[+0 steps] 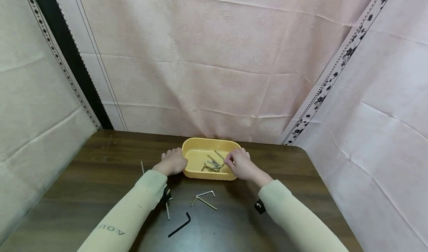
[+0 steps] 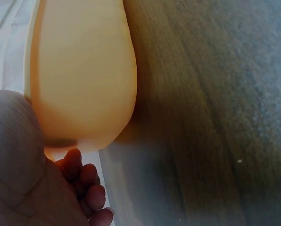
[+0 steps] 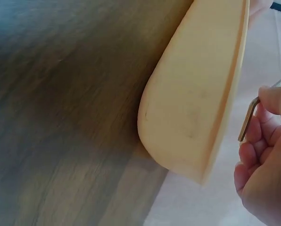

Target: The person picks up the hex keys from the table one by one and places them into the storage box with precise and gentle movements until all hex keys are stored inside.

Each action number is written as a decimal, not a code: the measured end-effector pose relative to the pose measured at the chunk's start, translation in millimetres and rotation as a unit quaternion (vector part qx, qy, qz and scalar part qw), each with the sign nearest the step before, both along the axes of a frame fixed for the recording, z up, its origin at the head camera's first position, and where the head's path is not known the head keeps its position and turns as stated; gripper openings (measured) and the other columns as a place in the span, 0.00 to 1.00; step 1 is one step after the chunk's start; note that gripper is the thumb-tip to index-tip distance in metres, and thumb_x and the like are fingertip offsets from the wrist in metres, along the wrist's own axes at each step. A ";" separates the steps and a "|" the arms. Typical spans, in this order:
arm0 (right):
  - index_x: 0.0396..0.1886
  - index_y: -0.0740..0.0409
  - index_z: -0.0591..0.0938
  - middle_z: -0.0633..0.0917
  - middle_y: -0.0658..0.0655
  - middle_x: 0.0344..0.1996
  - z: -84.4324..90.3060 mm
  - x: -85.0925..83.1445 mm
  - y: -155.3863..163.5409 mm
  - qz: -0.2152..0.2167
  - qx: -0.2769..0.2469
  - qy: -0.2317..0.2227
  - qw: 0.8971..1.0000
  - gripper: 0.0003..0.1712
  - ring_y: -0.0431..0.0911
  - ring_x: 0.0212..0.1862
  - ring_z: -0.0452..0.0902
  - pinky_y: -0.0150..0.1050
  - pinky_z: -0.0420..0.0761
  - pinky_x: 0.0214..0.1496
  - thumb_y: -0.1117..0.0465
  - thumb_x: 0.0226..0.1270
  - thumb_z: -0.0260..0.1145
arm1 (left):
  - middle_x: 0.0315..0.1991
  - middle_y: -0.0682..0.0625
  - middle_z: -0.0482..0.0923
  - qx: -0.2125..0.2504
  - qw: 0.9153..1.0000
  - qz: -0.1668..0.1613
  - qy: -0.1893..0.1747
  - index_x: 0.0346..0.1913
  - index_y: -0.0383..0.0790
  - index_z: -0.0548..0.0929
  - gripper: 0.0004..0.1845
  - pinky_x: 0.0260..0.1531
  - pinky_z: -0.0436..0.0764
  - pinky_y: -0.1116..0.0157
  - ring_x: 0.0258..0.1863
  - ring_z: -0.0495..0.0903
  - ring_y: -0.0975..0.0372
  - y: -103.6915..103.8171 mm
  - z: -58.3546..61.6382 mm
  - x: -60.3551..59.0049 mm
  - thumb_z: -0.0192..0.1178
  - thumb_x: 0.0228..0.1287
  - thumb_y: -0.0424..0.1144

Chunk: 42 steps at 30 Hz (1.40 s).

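Note:
A shallow yellow plastic tray (image 1: 208,176) holds several L-shaped hex keys (image 1: 211,166), heaped toward its right half. The left hand (image 1: 174,160) grips the tray's left end; in the left wrist view its curled fingers (image 2: 89,175) sit by the rim. Over the tray's right end, the right hand (image 1: 243,164) pinches a hex key (image 3: 247,120) between thumb and fingers. The right wrist view shows that key's short bent arm sticking out of the grip; the rest is mostly hidden by the hand.
On the dark wooden table (image 1: 110,170), a black hex key (image 1: 180,226) lies in front. Two metallic ones, a silver key (image 1: 205,193) and a brassy key (image 1: 207,203), lie near the tray. Others lie partly under the left forearm (image 1: 133,207). Pale cloth (image 1: 217,59) hangs behind.

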State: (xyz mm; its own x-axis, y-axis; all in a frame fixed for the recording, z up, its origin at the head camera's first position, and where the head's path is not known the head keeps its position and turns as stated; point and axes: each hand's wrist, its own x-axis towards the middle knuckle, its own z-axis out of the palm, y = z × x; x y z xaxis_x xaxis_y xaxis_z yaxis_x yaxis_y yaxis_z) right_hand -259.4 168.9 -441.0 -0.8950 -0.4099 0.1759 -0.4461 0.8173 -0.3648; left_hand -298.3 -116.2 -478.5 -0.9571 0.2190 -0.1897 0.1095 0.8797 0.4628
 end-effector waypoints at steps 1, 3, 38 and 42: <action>0.26 0.49 0.78 0.74 0.45 0.30 -1.0 -3.8 -1.3 -0.010 0.000 -0.002 1.000 0.10 0.48 0.40 0.64 0.46 0.61 0.46 0.56 0.70 0.62 | 0.55 0.36 0.66 0.000 1.000 0.000 0.000 0.66 0.28 0.62 0.29 0.54 0.57 0.47 0.49 0.63 0.46 0.4 0.5 0.3 0.45 0.71 0.46; 0.23 0.50 0.78 0.74 0.46 0.28 -3.6 -11.2 -4.0 -0.027 -0.008 -0.007 1.000 0.13 0.48 0.39 0.66 0.47 0.62 0.46 0.56 0.71 0.61 | 0.56 0.35 0.66 -0.002 1.000 -0.002 0.001 0.67 0.27 0.61 0.29 0.55 0.56 0.46 0.50 0.63 0.46 0.6 0.8 0.9 0.44 0.71 0.46; 0.07 0.51 0.66 0.62 0.47 0.07 -36.0 -48.7 -41.0 -0.085 0.075 -0.108 0.988 0.30 0.46 0.19 0.65 0.56 0.52 0.69 0.55 0.74 0.56 | 0.51 0.39 0.67 -0.012 1.000 0.002 0.000 0.64 0.30 0.64 0.27 0.49 0.57 0.51 0.47 0.62 0.48 1.1 3.7 2.6 0.45 0.72 0.47; 0.07 0.52 0.66 0.63 0.47 0.07 -36.1 -48.5 -40.4 -0.085 0.054 -0.109 0.989 0.30 0.45 0.17 0.62 0.55 0.60 0.64 0.55 0.73 0.57 | 0.52 0.39 0.67 -0.012 1.000 0.003 0.000 0.64 0.30 0.64 0.28 0.50 0.57 0.51 0.48 0.62 0.48 0.8 3.3 2.7 0.45 0.72 0.48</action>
